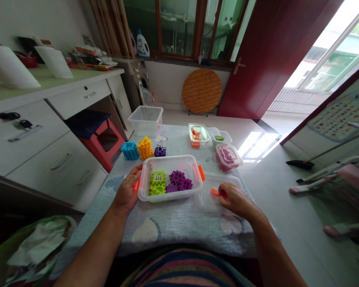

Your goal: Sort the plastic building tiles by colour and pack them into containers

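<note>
A clear plastic box [170, 196] with orange side latches stands open in front of me. Inside it lie green building blocks [157, 184] at the left and purple building blocks [177, 181] at the right. My left hand [127, 191] is closed around the box's left end, by the latch. To the right of the box, a clear lid [208, 195] lies flat on the table. My right hand [235, 199] is over this lid, with its fingers closed on the lid's orange handle [215, 193]. The fingertips are partly hidden.
Blue [129, 150], yellow [145, 148] and dark purple block cubes [160, 150] stand behind the box. A clear bin [146, 121] is at the table's far left. Small containers with orange [197, 135], green [219, 137] and pink pieces [228, 156] sit at the far right.
</note>
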Demonstrator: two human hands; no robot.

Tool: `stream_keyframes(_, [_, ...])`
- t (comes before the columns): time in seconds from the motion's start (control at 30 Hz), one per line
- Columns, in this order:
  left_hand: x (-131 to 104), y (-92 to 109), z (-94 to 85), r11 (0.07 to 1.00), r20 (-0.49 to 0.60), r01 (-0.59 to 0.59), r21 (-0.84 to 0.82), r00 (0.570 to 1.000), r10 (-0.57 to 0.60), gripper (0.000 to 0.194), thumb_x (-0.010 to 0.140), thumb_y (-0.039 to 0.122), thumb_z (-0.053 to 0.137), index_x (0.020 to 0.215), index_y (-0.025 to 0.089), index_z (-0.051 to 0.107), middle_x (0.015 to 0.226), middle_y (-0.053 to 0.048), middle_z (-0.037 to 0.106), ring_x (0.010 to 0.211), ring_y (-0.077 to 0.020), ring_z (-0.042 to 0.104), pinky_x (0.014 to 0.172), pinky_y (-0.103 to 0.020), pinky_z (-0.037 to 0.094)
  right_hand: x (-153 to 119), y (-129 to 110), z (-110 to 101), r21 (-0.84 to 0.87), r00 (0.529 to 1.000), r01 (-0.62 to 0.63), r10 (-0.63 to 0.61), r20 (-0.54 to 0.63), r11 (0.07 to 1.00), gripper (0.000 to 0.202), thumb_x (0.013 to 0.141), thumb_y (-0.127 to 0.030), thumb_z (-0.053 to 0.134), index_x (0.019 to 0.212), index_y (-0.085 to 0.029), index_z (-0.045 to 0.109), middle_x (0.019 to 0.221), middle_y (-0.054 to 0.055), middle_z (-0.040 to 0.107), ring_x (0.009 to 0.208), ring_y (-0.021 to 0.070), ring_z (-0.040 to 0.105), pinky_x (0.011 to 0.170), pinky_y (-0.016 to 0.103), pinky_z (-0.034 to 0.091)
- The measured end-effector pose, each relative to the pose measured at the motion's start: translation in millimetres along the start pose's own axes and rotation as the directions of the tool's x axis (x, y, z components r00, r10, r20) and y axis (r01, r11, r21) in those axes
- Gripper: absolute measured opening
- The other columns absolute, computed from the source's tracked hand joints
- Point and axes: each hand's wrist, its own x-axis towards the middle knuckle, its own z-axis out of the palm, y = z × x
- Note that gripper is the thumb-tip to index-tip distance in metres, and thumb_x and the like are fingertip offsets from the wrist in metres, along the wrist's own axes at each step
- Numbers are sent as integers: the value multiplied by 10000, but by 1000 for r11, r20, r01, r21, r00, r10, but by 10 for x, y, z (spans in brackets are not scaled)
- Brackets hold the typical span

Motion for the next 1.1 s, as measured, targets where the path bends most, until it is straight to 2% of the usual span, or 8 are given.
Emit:
stream_keyframes(0.2, [-23,11,-1,997,-49,-60,43,997,62,419,702,364,747,1061,181,633,953,-45,730,913,-245,692,790,-335,555,-131,60,-154,131,993,-64,76,-88,989,290,771,-234,492,1016,-214,646,849,28,659,774,187,597,743,304,457])
stream_keyframes(0.37, [-65,11,-13,990,-84,-90,109,991,99,353,696,390,729,962,189,611,835,-5,714,812,-217,691,695,-293,541,-313,115,-491,168,982,-59,87,-168,984,293,881,-348,450,928,-267,727,854,70,668,796,217,628,755,342,494])
stream_keyframes(0.5, [-89,-4,-23,991,-55,-73,109,995,79,383,706,394,729,1008,199,595,801,9,700,751,-196,687,668,-285,537,-249,-187,-778,129,899,91,-26,-437,987,264,911,-373,478,968,-294,724,977,90,637,903,236,608,793,386,494])
stream_keyframes(0.57, [-100,-2,-20,994,-36,-58,96,997,62,396,707,391,729,1025,204,586,802,10,699,744,-195,687,666,-288,539,-86,-469,-817,85,864,172,-109,-491,981,273,935,-339,458,996,-289,720,1015,89,626,955,241,594,839,409,483])
stream_keyframes(0.67, [-112,9,-19,997,3,-37,63,999,37,409,707,380,729,1044,211,572,834,5,703,763,-200,689,676,-298,546,256,-931,-736,-6,874,250,-228,-430,968,307,967,-269,415,1016,-258,718,1013,77,627,952,230,569,853,398,460])
stream_keyframes(0.8, [-113,22,-19,999,51,-17,46,999,15,463,717,388,718,1116,218,555,899,-19,714,798,-217,695,696,-323,555,683,-1398,-539,-152,917,295,-325,-232,943,256,945,-183,462,930,-225,715,932,67,633,885,207,535,807,350,414])
stream_keyframes(0.93, [-108,28,-13,999,84,-16,38,996,13,443,759,406,687,1133,210,552,946,-43,721,824,-221,695,716,-332,554,929,-1658,-393,-210,931,315,-344,-120,926,218,931,-174,491,883,-202,702,926,68,640,864,205,533,750,327,389])
stream_keyframes(1.1, [-104,9,-39,998,135,-29,-50,990,36,411,795,396,674,1132,196,554,981,-51,717,853,-214,690,740,-320,551,1021,-1816,-272,-228,952,291,-304,-22,929,220,932,-191,489,919,-193,709,964,84,650,887,207,547,753,322,389])
